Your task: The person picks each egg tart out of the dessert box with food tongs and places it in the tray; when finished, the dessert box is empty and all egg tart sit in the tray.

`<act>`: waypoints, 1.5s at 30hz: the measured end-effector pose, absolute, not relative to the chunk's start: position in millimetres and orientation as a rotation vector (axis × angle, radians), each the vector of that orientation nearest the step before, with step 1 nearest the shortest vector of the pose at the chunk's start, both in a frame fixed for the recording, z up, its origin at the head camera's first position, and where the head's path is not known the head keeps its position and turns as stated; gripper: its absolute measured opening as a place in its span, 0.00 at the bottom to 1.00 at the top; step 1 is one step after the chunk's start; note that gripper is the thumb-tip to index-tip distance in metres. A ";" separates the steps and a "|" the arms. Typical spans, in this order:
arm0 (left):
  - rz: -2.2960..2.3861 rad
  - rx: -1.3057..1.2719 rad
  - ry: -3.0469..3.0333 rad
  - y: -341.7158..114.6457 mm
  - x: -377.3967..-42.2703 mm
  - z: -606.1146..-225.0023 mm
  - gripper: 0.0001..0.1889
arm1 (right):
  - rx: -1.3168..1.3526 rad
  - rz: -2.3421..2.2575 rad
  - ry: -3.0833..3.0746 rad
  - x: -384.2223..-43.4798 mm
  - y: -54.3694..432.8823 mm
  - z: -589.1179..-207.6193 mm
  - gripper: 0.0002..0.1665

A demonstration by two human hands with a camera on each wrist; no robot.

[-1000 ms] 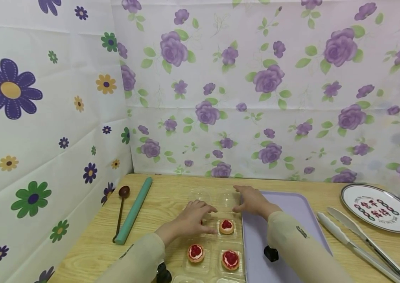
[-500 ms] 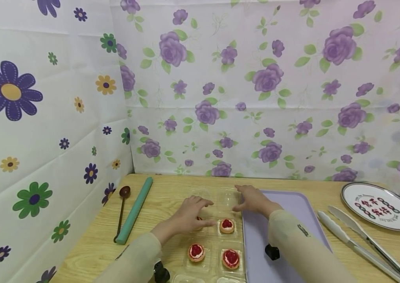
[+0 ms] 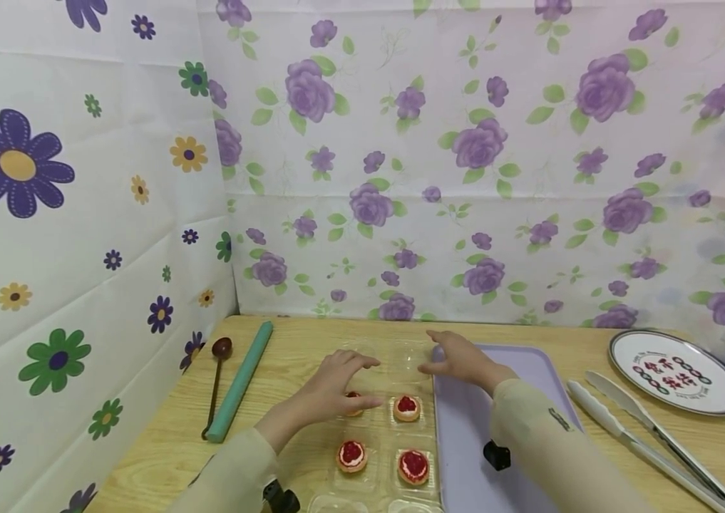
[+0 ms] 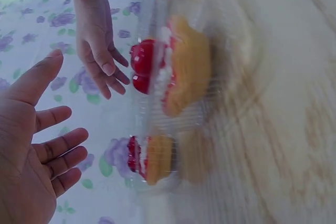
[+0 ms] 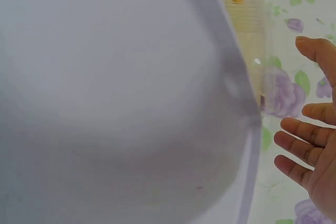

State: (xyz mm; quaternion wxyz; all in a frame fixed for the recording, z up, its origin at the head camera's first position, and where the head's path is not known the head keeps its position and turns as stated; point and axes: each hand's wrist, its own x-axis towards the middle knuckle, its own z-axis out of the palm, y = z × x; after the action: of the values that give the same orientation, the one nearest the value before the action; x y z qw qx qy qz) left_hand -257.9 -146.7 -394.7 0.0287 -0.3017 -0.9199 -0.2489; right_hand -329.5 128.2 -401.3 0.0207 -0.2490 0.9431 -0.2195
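Between my hands, clear plastic containers stand in two columns. Red-topped tarts sit in several of them: one front right [image 3: 413, 467], one front left [image 3: 352, 455], one behind on the right [image 3: 407, 407], and one [image 3: 353, 404] partly behind my left fingers. My left hand [image 3: 335, 388] hovers over the left column with thumb and fingers spread, holding nothing. My right hand [image 3: 461, 358], also holding nothing, hangs over the back left corner of a lilac tray [image 3: 484, 427]. In the left wrist view a tart [image 4: 188, 69] shows side-on through clear plastic [image 4: 226, 35], beside my left palm.
A dark ladle [image 3: 222, 349] and a green rolling pin [image 3: 240, 385] lie on the left of the wooden table [image 3: 163, 456]. Right of the tray are metal tongs [image 3: 651, 434] and a white plate [image 3: 676, 374]. Flowered sheets line the back and left.
My left hand has drawn back left, its thumb and fingers spreading, so the tart behind it shows more. My right hand has barely moved. The head view has shifted slightly.
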 end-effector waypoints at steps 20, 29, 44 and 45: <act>-0.654 -1.146 -2.689 -140.5 -217.1 -380.7 0.32 | -0.958 -0.743 3.004 -265.1 143.0 -348.9 0.50; -0.520 -1.244 -2.608 -137.6 -204.9 -377.0 0.34 | -1.024 -0.616 3.087 -229.3 160.9 -334.6 0.47; -0.519 -1.247 -2.661 -136.4 -189.4 -392.4 0.36 | -1.089 -0.446 3.263 -171.3 197.9 -331.5 0.43; -0.529 -1.244 -2.669 -136.0 -189.1 -393.1 0.37 | -1.085 -0.430 3.279 -167.3 201.8 -332.2 0.43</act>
State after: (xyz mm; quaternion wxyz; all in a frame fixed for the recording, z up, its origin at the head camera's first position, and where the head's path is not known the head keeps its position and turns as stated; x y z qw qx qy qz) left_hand -189.1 -136.0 -393.1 0.0748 -0.4145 -0.8897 -0.1762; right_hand -167.3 201.8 -332.2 -0.1688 -0.3073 0.9286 -0.1218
